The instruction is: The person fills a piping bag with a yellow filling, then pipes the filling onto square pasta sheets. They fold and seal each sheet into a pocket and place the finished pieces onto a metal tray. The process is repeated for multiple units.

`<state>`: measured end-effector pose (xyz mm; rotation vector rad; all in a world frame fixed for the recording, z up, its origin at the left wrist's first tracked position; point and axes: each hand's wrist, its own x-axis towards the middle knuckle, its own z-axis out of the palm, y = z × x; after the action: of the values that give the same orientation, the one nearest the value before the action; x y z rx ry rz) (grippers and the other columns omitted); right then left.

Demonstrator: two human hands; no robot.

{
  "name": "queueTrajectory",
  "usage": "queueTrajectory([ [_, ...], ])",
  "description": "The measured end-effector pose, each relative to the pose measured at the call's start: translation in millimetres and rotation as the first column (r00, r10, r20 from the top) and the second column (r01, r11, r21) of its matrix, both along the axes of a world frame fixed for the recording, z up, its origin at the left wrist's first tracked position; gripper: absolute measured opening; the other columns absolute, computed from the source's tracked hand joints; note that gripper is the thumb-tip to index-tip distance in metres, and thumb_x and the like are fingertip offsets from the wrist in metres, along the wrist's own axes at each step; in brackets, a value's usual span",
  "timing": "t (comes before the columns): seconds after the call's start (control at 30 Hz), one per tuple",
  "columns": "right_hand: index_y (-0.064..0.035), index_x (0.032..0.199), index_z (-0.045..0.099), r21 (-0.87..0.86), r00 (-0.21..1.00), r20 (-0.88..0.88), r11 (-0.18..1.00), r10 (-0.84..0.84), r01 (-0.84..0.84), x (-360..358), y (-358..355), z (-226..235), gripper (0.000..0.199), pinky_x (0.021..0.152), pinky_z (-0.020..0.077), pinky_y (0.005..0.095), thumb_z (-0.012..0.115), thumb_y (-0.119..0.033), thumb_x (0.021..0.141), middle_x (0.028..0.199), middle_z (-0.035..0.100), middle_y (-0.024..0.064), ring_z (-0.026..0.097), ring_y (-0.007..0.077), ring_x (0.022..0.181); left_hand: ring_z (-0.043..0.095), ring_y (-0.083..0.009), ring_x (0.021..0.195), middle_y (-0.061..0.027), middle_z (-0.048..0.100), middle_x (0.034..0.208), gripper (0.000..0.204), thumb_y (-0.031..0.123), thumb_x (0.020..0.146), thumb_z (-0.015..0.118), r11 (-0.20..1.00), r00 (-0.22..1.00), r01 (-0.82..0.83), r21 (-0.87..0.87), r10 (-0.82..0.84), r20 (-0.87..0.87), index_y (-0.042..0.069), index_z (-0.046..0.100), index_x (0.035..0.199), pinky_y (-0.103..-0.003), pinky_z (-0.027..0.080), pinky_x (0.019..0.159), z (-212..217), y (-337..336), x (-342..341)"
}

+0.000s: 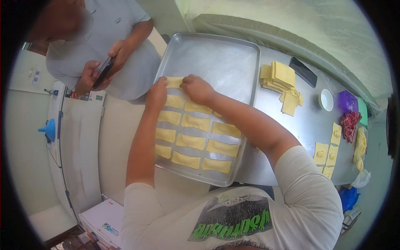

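Observation:
A metal baking tray [216,58] lies on a steel table [306,121]. Several folded yellow dough pastries [196,123] sit in rows on the near part of the tray. Both hands reach to the far end of the rows. My left hand [156,95] and my right hand [196,88] pinch one yellow dough piece [174,82] between them, pressing it down on the tray.
A stack of flat dough squares [281,79] lies right of the tray, with a black scraper [303,71], a small white bowl [326,100] and filled dough squares [327,152] farther right. Another person [112,46] stands at the far left holding a phone [104,71].

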<state>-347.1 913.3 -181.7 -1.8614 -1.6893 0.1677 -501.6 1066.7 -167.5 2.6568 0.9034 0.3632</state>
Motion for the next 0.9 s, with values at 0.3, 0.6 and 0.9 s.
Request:
queueTrajectory([
  [0.3, -0.0039, 0.120, 0.073, 0.048, 0.968, -0.232, 0.993, -0.094, 0.108, 18, -150, 76, 0.047, 0.101, 0.0505, 0.0439, 0.055, 0.006, 0.078, 0.116, 0.073, 0.0153, 0.065, 0.0337, 0.112, 0.070, -0.0374, 0.109, -0.0157, 0.073, 0.119, 0.038, 0.002, 0.092, 0.056, 1.000, 0.989, -0.029, 0.006, 0.028, 0.143, 0.005, 0.063, 0.129, -0.042, 0.055, 0.094, 61, -62, -10],
  [0.6, -0.0056, 0.117, 0.075, -0.384, 0.715, 0.022, 0.654, -0.699, 0.652, 141, -529, 109, 0.031, 0.093, 0.0554, 0.0423, 0.061, -0.002, 0.090, 0.115, 0.074, 0.0193, 0.071, 0.0370, 0.103, 0.069, -0.0201, 0.109, -0.0127, 0.073, 0.115, 0.028, 0.009, 0.102, 0.060, 0.804, 0.928, 0.351, -0.479, -0.229, 0.295, 0.001, 0.063, 0.129, -0.032, 0.053, 0.096, 124, -255, 63],
  [0.9, -0.0160, 0.124, 0.073, -0.134, 0.704, 0.216, 0.694, -0.676, 0.707, 172, -592, 73, 0.035, 0.114, 0.0296, 0.0574, 0.068, -0.030, 0.092, 0.147, 0.053, 0.0160, 0.045, 0.0364, 0.138, 0.073, -0.0312, 0.105, -0.0196, 0.074, 0.114, 0.029, 0.011, 0.097, 0.062, 0.551, 0.768, 0.573, -0.606, -0.619, 0.163, -0.001, 0.065, 0.123, -0.038, 0.057, 0.093, 50, -551, 136],
])
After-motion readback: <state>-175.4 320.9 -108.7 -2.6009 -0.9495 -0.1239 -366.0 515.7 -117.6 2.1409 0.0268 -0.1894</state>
